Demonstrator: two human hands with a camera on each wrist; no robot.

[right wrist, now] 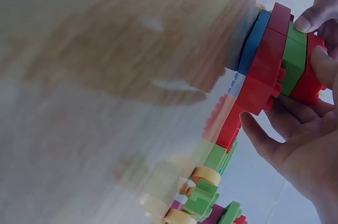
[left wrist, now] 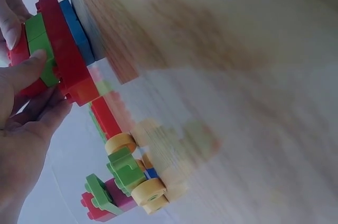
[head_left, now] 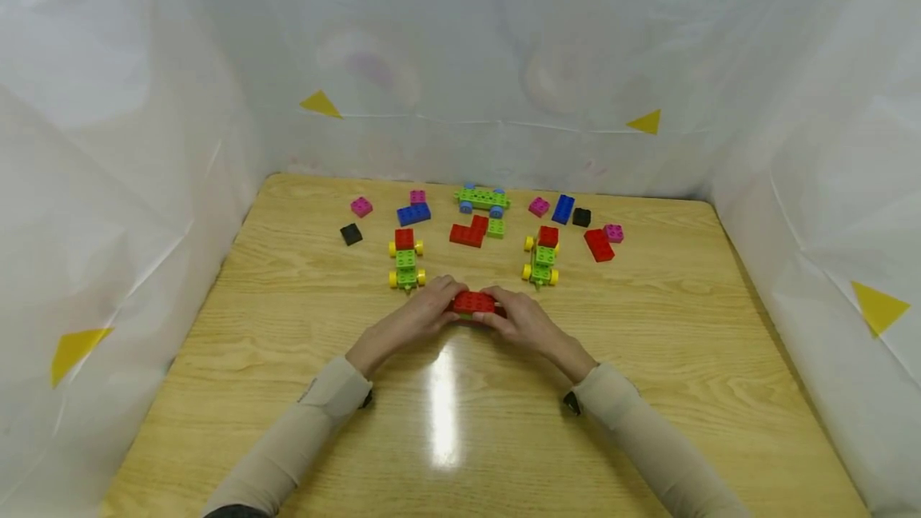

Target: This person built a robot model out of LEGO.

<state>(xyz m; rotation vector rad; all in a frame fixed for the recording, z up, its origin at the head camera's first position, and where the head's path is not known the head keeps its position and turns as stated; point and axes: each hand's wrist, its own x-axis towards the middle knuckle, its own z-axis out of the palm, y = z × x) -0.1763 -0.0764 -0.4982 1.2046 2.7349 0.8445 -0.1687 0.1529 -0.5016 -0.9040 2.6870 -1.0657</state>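
In front of me stands a stack of toy building bricks: a red brick (head_left: 473, 301) on top, green bricks (left wrist: 41, 49) under it, then a longer red layer (right wrist: 262, 68) and a blue brick (right wrist: 253, 43) at the bottom. My left hand (head_left: 430, 307) grips the stack's left end, its thumb pressed on the green layer. From the other end my right hand (head_left: 523, 316) holds it, with fingers around the upper red and green bricks. Just beyond the hands are two brick cars with yellow wheels, a left car (head_left: 406, 260) and a right car (head_left: 541, 256).
At the back lies a green wheeled base (head_left: 482, 198) with blue wheels, near red bricks (head_left: 466, 235) and a small green brick (head_left: 496, 228). Blue bricks (head_left: 413, 214), pink bricks (head_left: 362, 206) and black bricks (head_left: 351, 233) are scattered around. White sheeting (head_left: 489, 38) encloses the wooden table (head_left: 288, 302).
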